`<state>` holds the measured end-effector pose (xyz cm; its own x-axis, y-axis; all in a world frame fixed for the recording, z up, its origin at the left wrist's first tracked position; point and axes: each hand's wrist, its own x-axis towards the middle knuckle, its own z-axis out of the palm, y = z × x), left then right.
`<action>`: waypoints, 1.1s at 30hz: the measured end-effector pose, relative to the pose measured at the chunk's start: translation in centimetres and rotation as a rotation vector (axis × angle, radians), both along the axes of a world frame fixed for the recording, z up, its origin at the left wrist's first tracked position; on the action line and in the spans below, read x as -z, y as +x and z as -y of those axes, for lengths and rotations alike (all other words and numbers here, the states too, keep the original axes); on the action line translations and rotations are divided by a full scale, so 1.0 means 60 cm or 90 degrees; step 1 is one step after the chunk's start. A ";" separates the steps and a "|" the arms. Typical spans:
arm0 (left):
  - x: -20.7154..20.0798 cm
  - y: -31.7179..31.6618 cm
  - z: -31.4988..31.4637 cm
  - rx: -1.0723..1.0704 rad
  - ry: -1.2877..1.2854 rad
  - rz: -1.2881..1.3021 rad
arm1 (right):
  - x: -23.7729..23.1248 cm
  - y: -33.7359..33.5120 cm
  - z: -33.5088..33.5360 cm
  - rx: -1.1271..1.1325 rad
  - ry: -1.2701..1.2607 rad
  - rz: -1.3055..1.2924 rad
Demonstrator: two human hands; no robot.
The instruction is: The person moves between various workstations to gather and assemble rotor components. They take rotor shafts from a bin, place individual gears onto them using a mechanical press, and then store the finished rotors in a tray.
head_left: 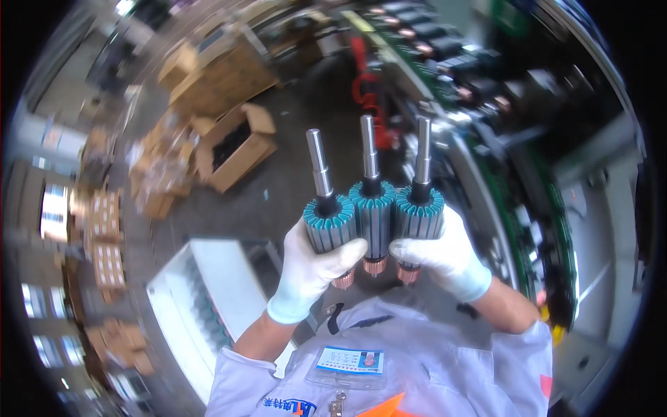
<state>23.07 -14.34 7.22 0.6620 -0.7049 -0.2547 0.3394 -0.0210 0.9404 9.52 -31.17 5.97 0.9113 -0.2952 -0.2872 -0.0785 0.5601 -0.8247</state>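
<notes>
Over my remote feed I have three motor rotors [375,226] side by side, upright with a slight fan, held in the air before the shirt [410,330] and above the floor [292,181]. I judge each to be heavy for its bulk, stiff all through and not going to bend. The ridged metal bodies are the widest part and where I would take hold, since the grooves should give a glove some bite. The long steel shafts [319,163] look smooth, so I would expect them to be slippery. The copper ends [375,265] at the bottom are the part I would treat as fragile, keeping knocks and squeezing off them. The left hand [306,267], gloved in white, is closed around the left rotor [330,222], its thumb across the front; the right hand [451,254] is wrapped likewise on the right rotor [419,217]. The middle rotor sits between its neighbours near both thumb tips; I cannot tell what the fingers behind are doing.
</notes>
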 end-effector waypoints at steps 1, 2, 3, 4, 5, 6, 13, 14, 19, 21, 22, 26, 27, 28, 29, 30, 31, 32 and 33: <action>-0.002 0.024 -0.048 -0.028 0.022 -0.025 | 0.000 0.042 -0.030 -0.048 -0.001 -0.002; -0.001 0.054 -0.090 -0.052 0.041 -0.056 | 0.001 0.092 -0.060 -0.087 -0.009 0.002; 0.012 0.076 -0.135 -0.103 0.019 -0.022 | 0.005 0.137 -0.097 -0.112 -0.013 0.010; 0.009 0.100 -0.176 -0.154 0.023 -0.042 | 0.006 0.186 -0.134 -0.136 -0.014 0.016; 0.020 0.125 -0.219 -0.195 0.010 -0.045 | 0.013 0.233 -0.168 -0.193 -0.020 0.018; 0.030 0.150 -0.266 -0.236 0.001 -0.048 | 0.023 0.279 -0.206 -0.233 -0.027 0.014; 0.081 0.312 -0.552 -0.436 -0.147 -0.076 | 0.020 0.577 -0.487 -0.483 -0.091 -0.028; 0.113 0.325 -0.594 -0.447 -0.172 -0.082 | 0.032 0.610 -0.528 -0.514 -0.090 -0.038; 0.200 0.348 -0.708 -0.703 -0.293 -0.041 | 0.076 0.741 -0.695 -0.695 -0.138 0.003; 0.211 0.361 -0.734 -0.786 -0.295 -0.058 | 0.093 0.794 -0.752 -0.780 -0.114 -0.051; 0.220 0.370 -0.745 -0.826 -0.297 -0.075 | 0.120 0.816 -0.778 -0.809 -0.118 -0.054; 0.285 0.382 -0.800 -0.964 -0.274 -0.113 | 0.181 0.894 -0.891 -0.946 -0.167 -0.036; 0.292 0.391 -0.811 -0.992 -0.260 -0.131 | 0.212 0.910 -0.916 -0.978 -0.151 -0.026; 0.317 0.398 -0.824 -1.022 -0.260 -0.116 | 0.246 0.927 -0.944 -1.004 -0.135 -0.010; 0.335 0.403 -0.836 -1.054 -0.255 -0.111 | 0.280 0.940 -0.973 -1.036 -0.126 -0.036; 0.353 0.407 -0.848 -1.082 -0.252 -0.108 | 0.312 0.950 -0.999 -1.063 -0.119 -0.064; 0.382 0.405 -0.861 -1.105 -0.245 -0.126 | 0.346 0.958 -1.026 -1.097 -0.132 -0.064; 0.391 0.409 -0.872 -1.100 -0.270 -0.117 | 0.372 0.966 -1.046 -1.118 -0.121 -0.078; 0.411 0.411 -0.883 -1.108 -0.286 -0.129 | 0.393 0.970 -1.062 -1.131 -0.112 -0.112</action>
